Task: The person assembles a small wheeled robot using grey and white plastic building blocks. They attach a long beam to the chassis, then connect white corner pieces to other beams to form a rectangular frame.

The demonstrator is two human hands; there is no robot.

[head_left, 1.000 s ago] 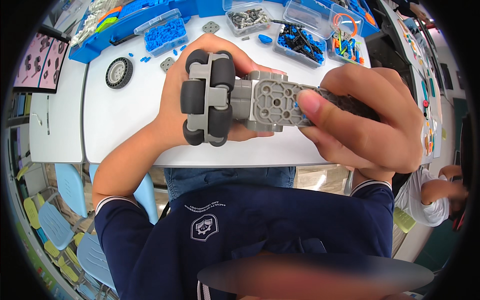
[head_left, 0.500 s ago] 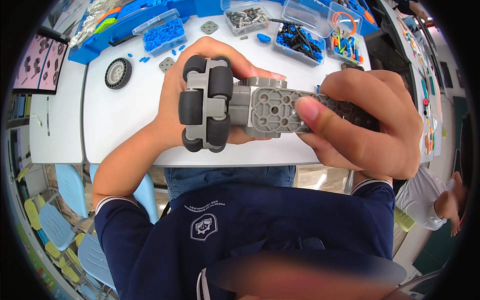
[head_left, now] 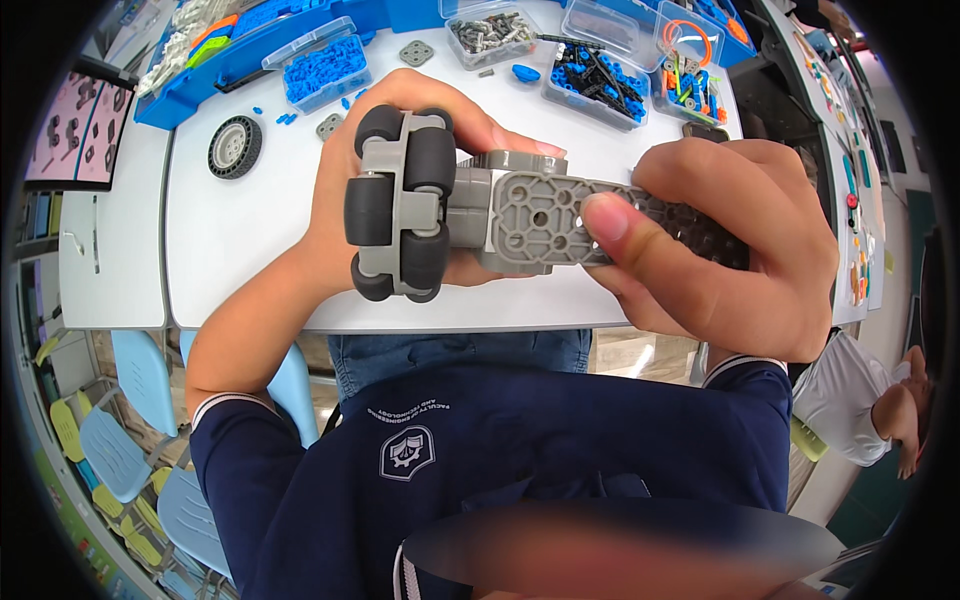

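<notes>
Holding a grey building-kit assembly [head_left: 520, 215] up above a white tabletop [head_left: 250, 230], a person is gripping it with both hands close to the camera. The left hand [head_left: 350, 190] is wrapping around the assembly's left end from behind, its fingers curling over the top and its palm cradling a grey wheel hub [head_left: 400, 205] ringed with small black rollers. The right hand [head_left: 730, 250] is clasping the opposite end, a dark perforated beam [head_left: 690, 225] that is disappearing into the closed fingers, while the right thumb [head_left: 620, 235] is pressing flat against the grey perforated block in the middle. The assembly is lying roughly level between the two hands, bridging them, with the wheel on the person's left and the beam on the right. Behind the hands, at the tabletop's far edge, clear plastic boxes are sitting in a row: one with blue pieces [head_left: 325, 65], one with grey pieces [head_left: 490, 30], one with black pieces [head_left: 600, 75], and one with mixed coloured pieces [head_left: 690, 60]. A loose black tyre on a grey rim [head_left: 234, 147] is lying flat on the tabletop to the left, well apart from the hands. The person is wearing a dark navy shirt [head_left: 480, 470] with a white emblem.
</notes>
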